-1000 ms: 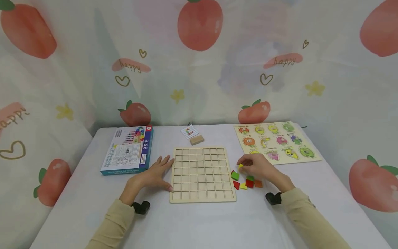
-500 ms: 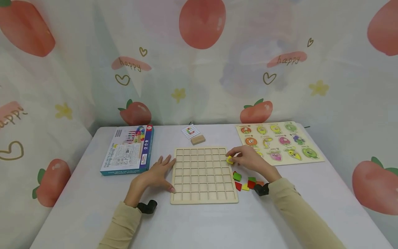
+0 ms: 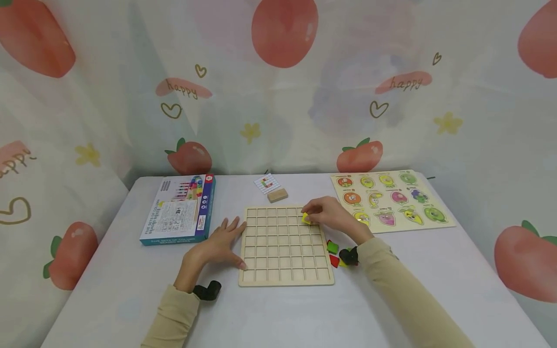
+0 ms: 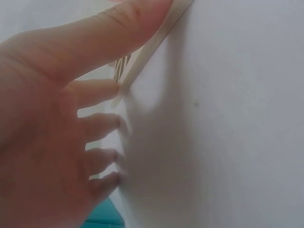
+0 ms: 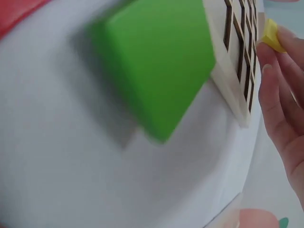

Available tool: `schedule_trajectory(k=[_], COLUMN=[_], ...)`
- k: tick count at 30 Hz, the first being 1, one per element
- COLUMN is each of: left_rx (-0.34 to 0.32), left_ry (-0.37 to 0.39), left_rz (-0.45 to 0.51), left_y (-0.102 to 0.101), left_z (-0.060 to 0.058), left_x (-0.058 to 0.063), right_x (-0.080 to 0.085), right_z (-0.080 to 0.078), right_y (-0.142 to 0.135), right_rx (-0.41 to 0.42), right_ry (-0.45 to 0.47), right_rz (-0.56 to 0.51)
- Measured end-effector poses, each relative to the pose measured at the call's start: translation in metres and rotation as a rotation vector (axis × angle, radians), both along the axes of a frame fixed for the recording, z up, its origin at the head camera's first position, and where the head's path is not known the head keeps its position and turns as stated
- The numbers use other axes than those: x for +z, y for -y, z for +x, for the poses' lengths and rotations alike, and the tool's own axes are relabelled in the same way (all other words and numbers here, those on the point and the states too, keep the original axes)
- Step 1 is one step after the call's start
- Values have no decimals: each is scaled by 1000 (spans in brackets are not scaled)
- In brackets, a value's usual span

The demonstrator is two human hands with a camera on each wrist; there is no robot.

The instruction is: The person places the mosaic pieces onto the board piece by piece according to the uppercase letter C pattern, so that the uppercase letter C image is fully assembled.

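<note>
A wooden grid board (image 3: pixel 285 283) lies at the middle of the white table. My right hand (image 3: pixel 329 213) pinches a yellow square tile (image 3: pixel 306 219) over the board's upper right cells; the right wrist view also shows the tile (image 5: pixel 272 36) between thumb and fingers. My left hand (image 3: pixel 216 246) has its fingers spread, with thumb and index fingertip at the board's left edge. In the left wrist view the thumb (image 4: pixel 109 35) lies along that edge. Beside the board's right side are a green tile (image 3: pixel 332 247) and a red tile (image 3: pixel 334 261); other tiles are partly hidden behind the right wrist camera.
A blue-and-white box (image 3: pixel 174 212) lies at the back left. Behind the board are a patterned grid card (image 3: pixel 267 183) and a small wooden block (image 3: pixel 277 195). A fruit puzzle board (image 3: pixel 393 200) lies at the back right. Fruit-printed cloth hangs behind the table.
My right hand has carried the yellow tile from the pile at the right, up and leftward, to above the board's upper right. My left hand has stayed at the board's left edge.
</note>
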State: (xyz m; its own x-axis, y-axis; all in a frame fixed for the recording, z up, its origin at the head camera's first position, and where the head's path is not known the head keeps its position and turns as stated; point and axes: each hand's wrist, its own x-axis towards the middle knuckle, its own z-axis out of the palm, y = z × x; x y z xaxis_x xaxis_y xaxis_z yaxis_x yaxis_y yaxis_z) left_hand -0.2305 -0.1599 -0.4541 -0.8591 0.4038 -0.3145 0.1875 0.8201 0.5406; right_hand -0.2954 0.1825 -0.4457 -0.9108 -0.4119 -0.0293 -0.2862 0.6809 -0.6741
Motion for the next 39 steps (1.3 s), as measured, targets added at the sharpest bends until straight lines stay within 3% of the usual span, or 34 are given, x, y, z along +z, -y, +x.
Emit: schedule_trajectory(k=[14, 21, 39], left_rx=[11, 12, 9], left_ry=[8, -1, -6], left_rz=[-15, -20, -31], left_y=[0, -2, -2], left_z=[-3, -4, -2], left_x=[-3, -6, -4], right_x=[-3, 0, -2], right_z=[-17, -16, -12], right_y=[33, 40, 43], right_rx=[64, 85, 24], right_ry=[-42, -39, 32], right_rz=[50, 63, 91])
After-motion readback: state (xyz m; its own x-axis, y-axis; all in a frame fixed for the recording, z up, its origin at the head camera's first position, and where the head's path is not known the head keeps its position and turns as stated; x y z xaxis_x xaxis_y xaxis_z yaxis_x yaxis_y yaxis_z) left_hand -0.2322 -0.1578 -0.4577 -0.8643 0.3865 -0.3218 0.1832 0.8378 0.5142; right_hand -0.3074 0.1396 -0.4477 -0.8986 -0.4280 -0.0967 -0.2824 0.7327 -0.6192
